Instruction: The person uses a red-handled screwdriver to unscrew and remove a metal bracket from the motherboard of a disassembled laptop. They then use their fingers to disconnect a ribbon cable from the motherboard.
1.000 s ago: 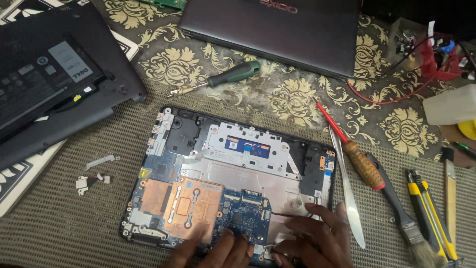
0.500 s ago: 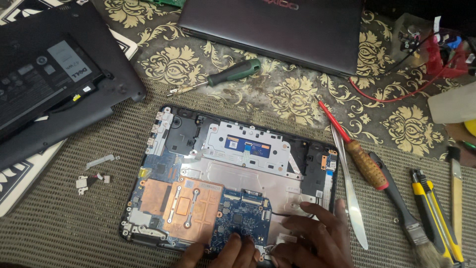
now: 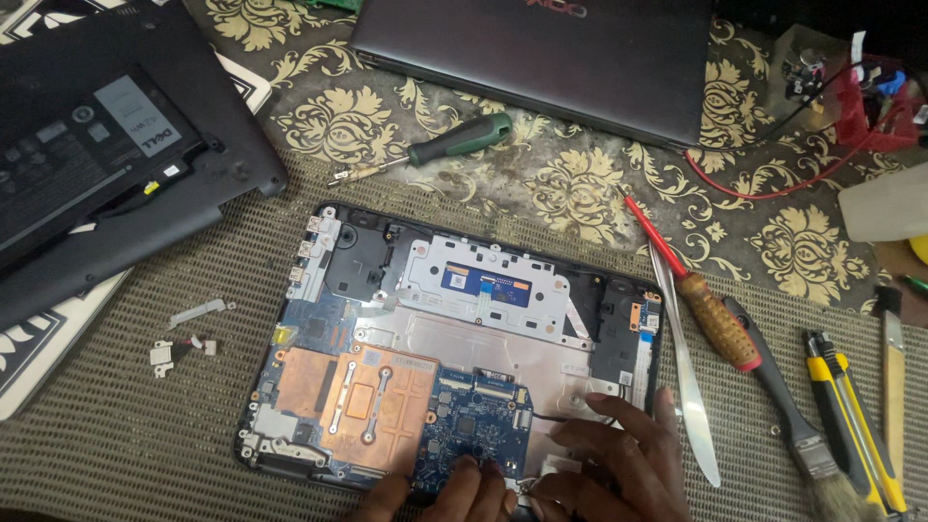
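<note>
Both hands are cut off at the frame's bottom edge. The left hand [image 3: 454, 495] and right hand [image 3: 614, 464] rest on the opened laptop [image 3: 464, 338], fingers curled. Whether they grip anything, I cannot tell.

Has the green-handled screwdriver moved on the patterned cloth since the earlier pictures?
No. The green-handled screwdriver lies at the same place, between the closed grey laptop and the opened laptop base.

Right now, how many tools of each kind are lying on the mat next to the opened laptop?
Green-handled screwdriver: 1
Long silver metal tweezers: 1
Red-tipped tool with brown wooden handle: 1
Black-handled paintbrush: 1
Yellow and black utility knife: 1
Tan flat-handled tool: 1
Total: 6
</note>
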